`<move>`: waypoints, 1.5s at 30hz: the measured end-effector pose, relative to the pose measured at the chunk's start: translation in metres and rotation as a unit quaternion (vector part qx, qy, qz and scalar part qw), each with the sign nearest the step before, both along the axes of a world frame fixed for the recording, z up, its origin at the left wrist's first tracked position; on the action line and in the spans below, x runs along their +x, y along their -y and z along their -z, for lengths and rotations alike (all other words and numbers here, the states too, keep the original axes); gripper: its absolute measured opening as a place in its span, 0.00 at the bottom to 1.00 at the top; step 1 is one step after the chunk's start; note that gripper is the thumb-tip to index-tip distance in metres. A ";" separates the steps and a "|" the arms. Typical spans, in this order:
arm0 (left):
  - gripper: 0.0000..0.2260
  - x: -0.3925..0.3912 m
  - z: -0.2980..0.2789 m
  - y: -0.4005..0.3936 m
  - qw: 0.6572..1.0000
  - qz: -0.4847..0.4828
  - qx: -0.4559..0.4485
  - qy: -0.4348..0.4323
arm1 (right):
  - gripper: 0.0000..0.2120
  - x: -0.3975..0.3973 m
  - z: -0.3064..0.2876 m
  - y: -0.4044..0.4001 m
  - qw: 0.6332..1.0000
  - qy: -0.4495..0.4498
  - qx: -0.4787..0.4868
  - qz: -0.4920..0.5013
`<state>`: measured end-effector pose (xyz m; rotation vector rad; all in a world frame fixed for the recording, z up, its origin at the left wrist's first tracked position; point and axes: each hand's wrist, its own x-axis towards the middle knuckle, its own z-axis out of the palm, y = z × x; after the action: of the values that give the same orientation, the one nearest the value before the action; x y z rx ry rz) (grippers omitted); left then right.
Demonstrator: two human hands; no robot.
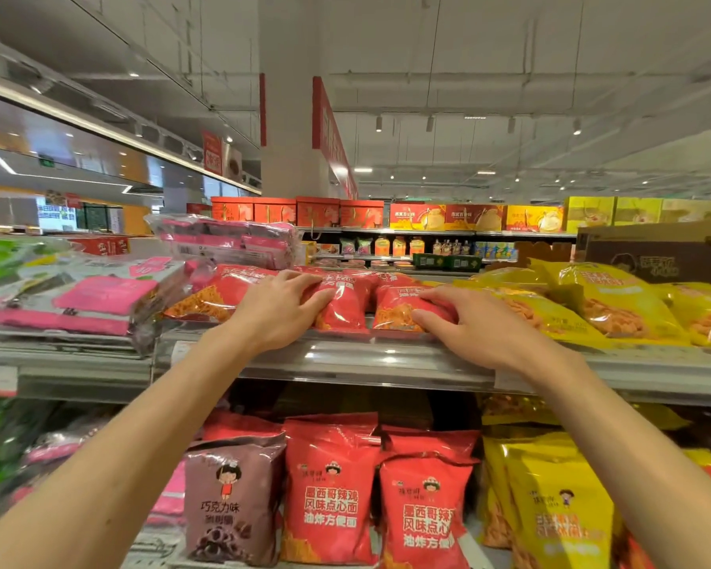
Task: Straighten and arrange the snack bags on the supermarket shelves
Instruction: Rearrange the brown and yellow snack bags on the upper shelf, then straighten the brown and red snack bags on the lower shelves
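Both hands are up on the top shelf [386, 359], working the red snack bags lying flat there. The left hand [278, 312] has its fingers curled round the near end of a red bag [341, 305], gripping it. The right hand [464, 322] pinches the near end of the neighbouring red bag [399, 310] just to the right, thumb under and fingers over. The two bags lie side by side, touching or nearly so, between a leaning red bag [214, 293] on the left and the yellow bags [583, 305] on the right. Pink packs [99, 297] sit further left.

The step in hand looks like squaring this red pair at the shelf's near edge. The next move probably calls for drawing both bags level with the lip and parallel, then seeing to the skewed red bag on the left
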<state>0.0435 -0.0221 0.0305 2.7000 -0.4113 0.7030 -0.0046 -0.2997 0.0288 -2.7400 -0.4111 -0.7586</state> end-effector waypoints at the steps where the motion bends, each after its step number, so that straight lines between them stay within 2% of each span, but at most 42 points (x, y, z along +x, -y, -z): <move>1: 0.29 0.001 0.002 0.000 1.000 -0.007 0.014 0.006 | 0.27 0.001 0.001 0.000 1.000 -0.005 0.003 0.003; 6: 0.29 -0.002 0.011 0.003 0.998 -0.018 -0.007 0.054 | 0.28 0.002 0.004 -0.003 1.000 -0.013 -0.010 0.025; 9: 0.27 -0.011 0.012 0.004 0.993 0.004 -0.072 0.092 | 0.27 -0.003 0.005 -0.005 1.000 0.011 0.007 0.022; 14: 0.19 -0.036 0.015 -0.005 0.967 0.070 -0.201 0.140 | 0.23 -0.021 0.011 -0.009 0.986 0.098 0.132 -0.031; 18: 0.12 -0.061 0.035 -0.021 0.935 0.115 -0.291 0.169 | 0.13 -0.048 0.031 -0.016 0.949 0.131 0.272 -0.089; 21: 0.09 -0.082 0.066 -0.036 0.916 0.126 -0.345 0.162 | 0.09 -0.065 0.061 -0.026 0.927 0.095 0.342 -0.124; 24: 0.07 -0.103 0.107 -0.049 0.894 0.118 -0.413 0.125 | 0.11 -0.078 0.105 -0.037 0.901 0.032 0.404 -0.156; 30: 0.06 -0.127 0.206 -0.071 0.869 0.046 -0.489 0.049 | 0.07 -0.084 0.206 -0.067 0.869 -0.068 0.476 -0.117; 34: 0.06 -0.136 0.267 -0.085 0.846 -0.015 -0.533 -0.016 | 0.06 -0.085 0.256 -0.094 0.852 -0.137 0.496 -0.096; 39: 0.05 -0.131 0.294 -0.105 0.848 -0.062 -0.525 -0.049 | 0.06 -0.066 0.281 -0.130 0.854 -0.191 0.479 -0.070; 42: 0.08 -0.118 0.291 -0.113 0.860 -0.070 -0.501 -0.069 | 0.11 -0.049 0.280 -0.157 0.877 -0.206 0.430 -0.067; 45: 0.16 -0.106 0.285 -0.114 0.882 -0.060 -0.460 -0.084 | 0.19 -0.034 0.271 -0.183 0.904 -0.202 0.374 -0.054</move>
<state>-0.0622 0.0918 -0.2544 1.8492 0.1316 0.5009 -0.0383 -0.1166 -0.2422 -2.0381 -0.1296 -0.2199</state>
